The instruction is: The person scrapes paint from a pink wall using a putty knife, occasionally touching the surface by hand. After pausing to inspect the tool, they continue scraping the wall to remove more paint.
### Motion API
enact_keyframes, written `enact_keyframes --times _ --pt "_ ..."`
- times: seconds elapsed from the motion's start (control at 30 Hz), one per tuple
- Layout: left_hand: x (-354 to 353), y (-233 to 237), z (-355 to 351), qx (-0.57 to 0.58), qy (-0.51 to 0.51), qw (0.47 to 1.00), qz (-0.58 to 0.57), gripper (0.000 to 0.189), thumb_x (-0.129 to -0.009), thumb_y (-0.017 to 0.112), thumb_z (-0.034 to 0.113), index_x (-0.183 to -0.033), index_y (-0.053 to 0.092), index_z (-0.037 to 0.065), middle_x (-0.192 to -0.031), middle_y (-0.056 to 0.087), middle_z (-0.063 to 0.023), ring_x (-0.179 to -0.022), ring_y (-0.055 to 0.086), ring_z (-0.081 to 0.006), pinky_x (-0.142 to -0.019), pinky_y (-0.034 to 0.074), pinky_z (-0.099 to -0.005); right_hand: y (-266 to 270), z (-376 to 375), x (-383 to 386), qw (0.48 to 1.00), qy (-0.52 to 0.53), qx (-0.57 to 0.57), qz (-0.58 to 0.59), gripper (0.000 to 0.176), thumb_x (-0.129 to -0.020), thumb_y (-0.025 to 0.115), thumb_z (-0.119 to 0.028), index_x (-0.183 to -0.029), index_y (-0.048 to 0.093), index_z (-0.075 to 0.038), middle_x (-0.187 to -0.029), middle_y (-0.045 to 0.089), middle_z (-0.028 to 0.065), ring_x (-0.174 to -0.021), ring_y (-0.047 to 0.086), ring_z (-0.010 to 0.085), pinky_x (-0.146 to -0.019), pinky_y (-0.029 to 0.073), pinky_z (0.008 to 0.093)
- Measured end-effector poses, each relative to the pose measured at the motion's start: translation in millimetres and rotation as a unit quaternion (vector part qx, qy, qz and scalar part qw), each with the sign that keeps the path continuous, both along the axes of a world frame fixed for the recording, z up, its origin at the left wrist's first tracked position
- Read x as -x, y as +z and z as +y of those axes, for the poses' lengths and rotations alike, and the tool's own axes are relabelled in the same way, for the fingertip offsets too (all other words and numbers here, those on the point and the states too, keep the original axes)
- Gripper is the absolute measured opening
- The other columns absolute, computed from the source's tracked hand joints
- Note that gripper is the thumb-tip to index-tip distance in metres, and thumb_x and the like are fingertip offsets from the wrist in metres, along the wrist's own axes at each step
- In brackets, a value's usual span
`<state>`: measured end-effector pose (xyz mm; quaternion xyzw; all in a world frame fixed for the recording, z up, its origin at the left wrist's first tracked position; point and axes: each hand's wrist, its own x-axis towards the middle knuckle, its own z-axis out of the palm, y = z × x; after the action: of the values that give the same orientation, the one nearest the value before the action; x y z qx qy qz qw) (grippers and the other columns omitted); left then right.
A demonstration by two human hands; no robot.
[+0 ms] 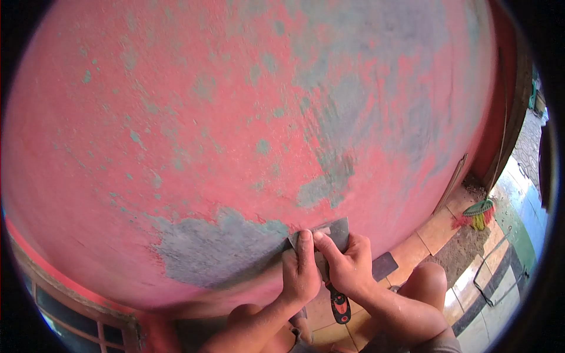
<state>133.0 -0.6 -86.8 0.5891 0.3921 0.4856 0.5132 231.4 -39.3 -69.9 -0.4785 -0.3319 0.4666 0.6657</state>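
Observation:
Both of my hands hold a wide-bladed scraper [339, 231] up against the painted wall [223, 165]. My left hand [300, 273] is closed at the blade's left end, its thumb pressed flat on the metal. On the other side, my right hand [350, 265] grips the blade with its thumb lying across it. The scraper's black and red handle [340, 307] hangs below between my wrists. Just left of the blade, a bare grey patch [218, 247] shows where the red paint is gone. Most of the fingers are hidden behind the blade.
My knee [428, 282] is bent at the right, near the wall's foot. A broom with coloured bristles [478, 216] and a heap of dirt [459, 250] lie on the tiled floor [412, 250]. A dark cable [485, 294] crosses the tiles. A framed window [70, 317] is lower left.

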Motion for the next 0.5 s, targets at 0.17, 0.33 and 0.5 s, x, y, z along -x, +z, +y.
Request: enact_keyframes --times 0.17,0.33,0.5 --pt "3 14 -4 0.051 -0.023 0.998 -0.033 0.051 -0.109 0.038 0.039 -0.096 0.063 -0.003 -0.086 0.063 -0.0035 -0.080 0.058 -0.0077 -0.067 0.048 -0.0267 2 1 5 1.000 -0.015 -0.012 0.002 0.025 -0.095 0.066 -0.021 -0.091 0.070 0.003 -0.071 0.065 -0.0011 -0.065 0.057 0.0050 -0.054 0.047 0.0246" --pt "5 -3 1 -0.028 -0.017 0.999 0.013 0.049 -0.108 0.040 0.038 -0.100 0.066 -0.002 -0.085 0.065 -0.0024 -0.078 0.059 -0.0081 -0.065 0.049 -0.0266 -7 1 8 0.999 -0.032 -0.015 -0.035 0.027 -0.096 0.065 -0.023 -0.087 0.068 0.002 -0.067 0.063 0.0005 -0.055 0.056 0.0067 -0.046 0.044 0.0252" --pt "14 -1 1 0.066 -0.055 0.996 0.008 0.050 -0.108 0.039 0.038 -0.094 0.066 -0.002 -0.077 0.064 -0.0003 -0.072 0.058 -0.0056 -0.060 0.047 -0.0243 -6 -2 4 0.999 -0.009 0.034 -0.010 0.027 -0.095 0.066 -0.023 -0.087 0.069 0.003 -0.068 0.064 0.0003 -0.058 0.056 0.0056 -0.048 0.044 0.0260"
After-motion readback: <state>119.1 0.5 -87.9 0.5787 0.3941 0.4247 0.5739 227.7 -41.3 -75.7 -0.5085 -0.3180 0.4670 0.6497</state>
